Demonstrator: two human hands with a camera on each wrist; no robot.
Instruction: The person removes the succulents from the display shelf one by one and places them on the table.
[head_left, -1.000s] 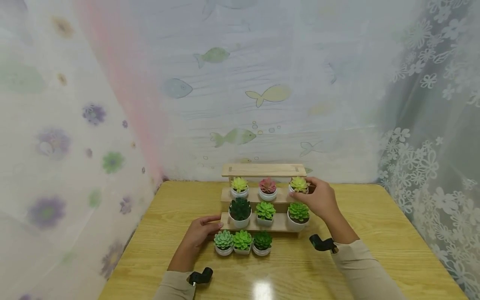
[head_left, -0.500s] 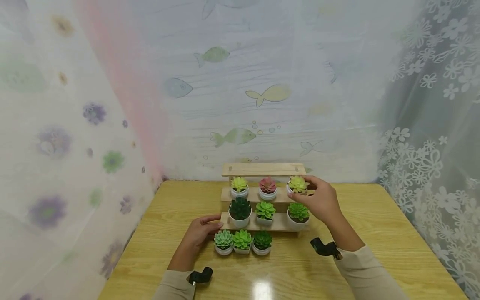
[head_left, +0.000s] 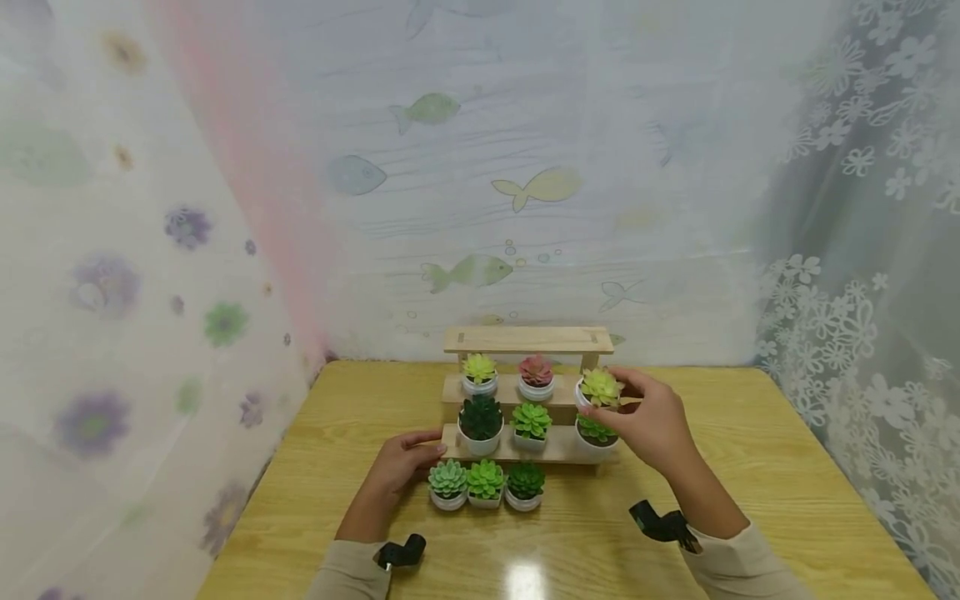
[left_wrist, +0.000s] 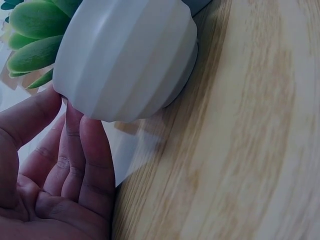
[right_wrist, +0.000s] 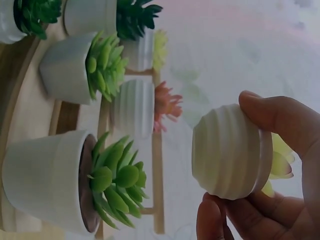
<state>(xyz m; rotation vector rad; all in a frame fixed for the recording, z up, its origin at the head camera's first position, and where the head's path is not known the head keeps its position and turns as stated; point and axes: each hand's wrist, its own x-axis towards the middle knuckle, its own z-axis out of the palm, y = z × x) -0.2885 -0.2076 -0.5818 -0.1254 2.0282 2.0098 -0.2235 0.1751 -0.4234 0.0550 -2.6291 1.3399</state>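
My right hand (head_left: 651,421) grips a small yellow-green potted succulent (head_left: 602,388), thumb on one side of its ribbed white pot and fingers on the other. In the right wrist view this pot is clear of the stand, and from the head it overlaps the green succulent (head_left: 597,433) at the right of the lowest tier. At the left end of the wooden tiered plant stand (head_left: 528,339), my left hand (head_left: 401,462) pinches the lowest board's edge between thumb and fingers. The left wrist view shows a ribbed white pot (left_wrist: 125,60) hiding the fingertips' contact.
On the middle tier stand a yellow-green succulent (head_left: 480,371) and a red one (head_left: 536,375). A dark green succulent (head_left: 480,423) and a bright green one (head_left: 531,425) share the lowest tier. Three potted succulents line the table in front, including a pale green one (head_left: 448,483).
My right hand has lifted the yellow-green succulent from the right of the middle tier, then brought it forward and slightly right. The left hand has stayed on the stand.
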